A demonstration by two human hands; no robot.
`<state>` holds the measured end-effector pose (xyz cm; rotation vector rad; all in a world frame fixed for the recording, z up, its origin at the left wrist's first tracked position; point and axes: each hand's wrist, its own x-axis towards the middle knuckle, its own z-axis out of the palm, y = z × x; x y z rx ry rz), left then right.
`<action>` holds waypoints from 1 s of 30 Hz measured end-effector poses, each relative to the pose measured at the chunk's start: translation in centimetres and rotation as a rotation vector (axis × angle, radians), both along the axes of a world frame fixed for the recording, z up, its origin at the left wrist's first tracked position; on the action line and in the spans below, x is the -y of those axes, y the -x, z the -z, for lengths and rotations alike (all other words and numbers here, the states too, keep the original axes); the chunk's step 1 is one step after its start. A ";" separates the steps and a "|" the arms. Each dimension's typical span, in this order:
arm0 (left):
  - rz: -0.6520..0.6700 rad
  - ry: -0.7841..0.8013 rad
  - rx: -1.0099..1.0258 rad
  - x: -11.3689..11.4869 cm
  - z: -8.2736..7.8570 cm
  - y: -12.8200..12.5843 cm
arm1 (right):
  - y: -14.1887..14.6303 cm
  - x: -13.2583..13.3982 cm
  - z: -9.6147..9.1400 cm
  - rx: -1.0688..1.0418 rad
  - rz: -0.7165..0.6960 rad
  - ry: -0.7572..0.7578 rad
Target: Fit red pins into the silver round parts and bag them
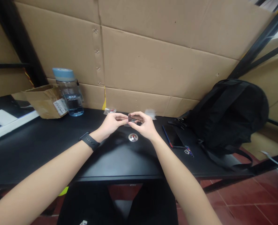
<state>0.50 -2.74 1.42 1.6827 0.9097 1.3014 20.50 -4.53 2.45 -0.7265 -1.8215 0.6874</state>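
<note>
Both my hands meet above the black table (36, 147), pinching a small dark object (130, 117) between their fingertips. My left hand (112, 123), with a black watch on the wrist, grips it from the left. From the right, my right hand (144, 125) curls its fingers round it. What the small object is I cannot make out. Just below the hands a small round silver disc (133, 137) lies on the table.
A water bottle (70, 92) with a blue lid and a torn cardboard box (45, 100) stand at the back left. A black backpack (227, 112) sits at the right, a dark phone (173, 137) beside it. Small clear packets (109, 110) lie by the cardboard wall.
</note>
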 end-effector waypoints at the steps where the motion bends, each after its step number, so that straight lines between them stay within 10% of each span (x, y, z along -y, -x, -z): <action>1: -0.002 -0.003 -0.005 0.0 0.0 0.0 | 0.0 0.0 0.0 0.001 0.000 0.000; 17: -0.189 -0.407 -0.327 0.8 -0.9 -0.1 | 0.0 0.2 -0.3 0.052 0.042 -0.003; 30: -0.180 -0.410 -0.302 1.6 -1.0 -0.6 | -1.1 -0.7 -0.2 -0.004 -0.105 0.101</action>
